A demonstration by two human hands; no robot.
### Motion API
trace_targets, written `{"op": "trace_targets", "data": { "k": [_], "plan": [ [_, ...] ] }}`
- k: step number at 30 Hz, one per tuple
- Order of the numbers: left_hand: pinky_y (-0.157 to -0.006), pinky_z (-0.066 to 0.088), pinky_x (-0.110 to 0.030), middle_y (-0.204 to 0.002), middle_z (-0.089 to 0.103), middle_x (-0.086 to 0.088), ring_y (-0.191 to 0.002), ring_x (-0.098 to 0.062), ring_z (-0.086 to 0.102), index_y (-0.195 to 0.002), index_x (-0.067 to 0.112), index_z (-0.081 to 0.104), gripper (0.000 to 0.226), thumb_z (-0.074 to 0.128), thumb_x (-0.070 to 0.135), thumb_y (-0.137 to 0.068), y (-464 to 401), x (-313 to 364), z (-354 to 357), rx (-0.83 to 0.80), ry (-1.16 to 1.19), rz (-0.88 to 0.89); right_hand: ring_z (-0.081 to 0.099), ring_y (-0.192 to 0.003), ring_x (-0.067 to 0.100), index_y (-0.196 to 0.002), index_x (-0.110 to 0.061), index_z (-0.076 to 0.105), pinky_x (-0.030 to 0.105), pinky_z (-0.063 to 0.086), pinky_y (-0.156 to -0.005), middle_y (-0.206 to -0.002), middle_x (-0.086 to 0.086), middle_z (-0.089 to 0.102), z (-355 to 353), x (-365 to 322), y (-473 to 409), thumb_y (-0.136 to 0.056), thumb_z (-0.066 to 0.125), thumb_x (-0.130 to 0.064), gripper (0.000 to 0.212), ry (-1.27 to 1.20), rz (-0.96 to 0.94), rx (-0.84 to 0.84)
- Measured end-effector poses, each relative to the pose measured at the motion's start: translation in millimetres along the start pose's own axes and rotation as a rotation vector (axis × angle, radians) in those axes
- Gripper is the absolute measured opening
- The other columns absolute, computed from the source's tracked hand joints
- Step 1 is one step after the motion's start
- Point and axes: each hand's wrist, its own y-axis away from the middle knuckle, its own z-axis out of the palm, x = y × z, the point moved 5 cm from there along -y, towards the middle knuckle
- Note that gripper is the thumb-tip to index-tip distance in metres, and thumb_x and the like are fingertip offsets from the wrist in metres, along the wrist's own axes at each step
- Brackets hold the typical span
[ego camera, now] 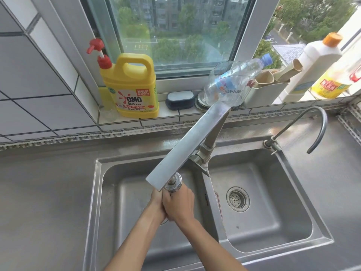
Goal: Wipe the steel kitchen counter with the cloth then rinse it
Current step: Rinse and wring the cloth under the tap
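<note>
My left hand (156, 201) and my right hand (180, 204) are pressed together over the left basin (109, 192) of the steel double sink, directly below the round spray head (173, 182) of the flat steel faucet (187, 145). My right hand lies over the left with its back toward the camera, and its fingers curl round the left hand. No cloth shows between or around my hands, and their palms are hidden. I see no stream of water. The steel counter (45, 192) surrounds the sink.
The right basin (273, 192) has a strainer drain (238, 198). A thin gooseneck tap (320, 130) stands at the back right. On the window sill are a yellow detergent bottle (132, 89), a scrub brush (179, 99), a clear plastic bottle (234, 81), a holder (261, 94) and a white bottle (312, 65).
</note>
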Motion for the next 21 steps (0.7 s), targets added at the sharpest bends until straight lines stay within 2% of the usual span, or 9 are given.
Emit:
{"op": "trace_targets", "data": {
  "k": [3, 6, 8, 12, 15, 17, 19, 21],
  "plan": [
    [-0.058, 0.030, -0.027, -0.054, 0.040, 0.008, -0.050, -0.014, 0.041, -0.056, 0.027, 0.044, 0.039, 0.068, 0.052, -0.073, 1, -2, 3, -0.025, -0.011, -0.025, 0.060, -0.077, 0.037, -0.086, -0.022, 0.058, 0.031, 0.028, -0.063, -0.082, 0.006, 0.071, -1, -6, -4, -0.078, 0.043, -0.038, 0.024, 0.048, -0.025, -0.026],
    [-0.064, 0.021, -0.031, -0.055, 0.034, 0.005, -0.056, -0.018, 0.033, -0.059, 0.027, 0.037, 0.046, 0.070, 0.059, -0.054, 4, 2, 4, -0.025, -0.068, -0.049, 0.053, -0.069, 0.038, -0.064, -0.021, 0.036, 0.033, 0.027, -0.063, -0.077, 0.011, 0.069, -2, -11, -10, -0.075, 0.037, -0.035, 0.018, 0.095, -0.018, -0.087],
    [-0.062, 0.025, -0.030, -0.053, 0.035, 0.002, -0.053, -0.019, 0.035, -0.058, 0.027, 0.037, 0.042, 0.070, 0.052, -0.057, 6, 4, 7, -0.008, -0.078, -0.053, 0.052, -0.067, 0.038, -0.058, -0.023, 0.029, 0.035, 0.030, -0.062, -0.076, 0.014, 0.070, -4, -12, -13, -0.074, 0.037, -0.034, 0.021, 0.100, 0.003, -0.124],
    [-0.046, 0.043, -0.024, -0.054, 0.051, 0.000, -0.044, -0.018, 0.053, -0.062, 0.023, 0.048, 0.032, 0.066, 0.024, -0.088, 3, -2, 7, 0.066, -0.001, -0.094, 0.065, -0.081, 0.043, -0.067, -0.022, 0.043, 0.043, 0.050, -0.069, -0.085, 0.018, 0.073, -8, -6, -19, -0.078, 0.042, -0.035, 0.017, 0.104, 0.074, -0.151],
    [-0.045, 0.043, -0.024, -0.065, 0.054, -0.005, -0.052, -0.019, 0.055, -0.068, 0.022, 0.053, 0.030, 0.062, 0.021, -0.096, 7, -7, 9, 0.062, -0.019, -0.075, 0.064, -0.080, 0.040, -0.072, -0.018, 0.053, 0.039, 0.047, -0.065, -0.086, 0.016, 0.073, -9, 3, -18, -0.090, 0.055, -0.028, 0.021, 0.060, 0.156, -0.104],
    [-0.042, 0.035, -0.020, -0.057, 0.045, -0.006, -0.042, -0.017, 0.046, -0.065, 0.021, 0.047, 0.036, 0.064, 0.023, -0.096, 11, -5, 11, 0.063, -0.101, -0.023, 0.060, -0.072, 0.034, -0.072, -0.010, 0.060, 0.036, 0.045, -0.062, -0.079, 0.012, 0.072, -10, 17, -21, -0.095, 0.056, -0.026, 0.028, -0.067, 0.275, -0.056],
    [-0.046, 0.031, -0.020, -0.053, 0.042, -0.007, -0.040, -0.017, 0.042, -0.060, 0.020, 0.045, 0.035, 0.066, 0.020, -0.087, 19, -5, 11, 0.049, -0.208, 0.041, 0.050, -0.066, 0.026, -0.065, -0.010, 0.056, 0.034, 0.042, -0.061, -0.070, 0.007, 0.064, -13, 27, -23, -0.096, 0.055, -0.024, 0.034, -0.145, 0.366, -0.049],
    [-0.052, 0.042, -0.025, -0.064, 0.057, -0.012, -0.052, -0.021, 0.056, -0.063, 0.016, 0.060, 0.022, 0.066, 0.017, -0.085, 37, -1, 6, 0.023, -0.198, 0.065, 0.046, -0.066, 0.024, -0.062, -0.012, 0.048, 0.035, 0.039, -0.062, -0.066, 0.003, 0.058, -21, 24, -19, -0.097, 0.053, -0.025, 0.038, -0.142, 0.339, -0.089]
  ]
}}
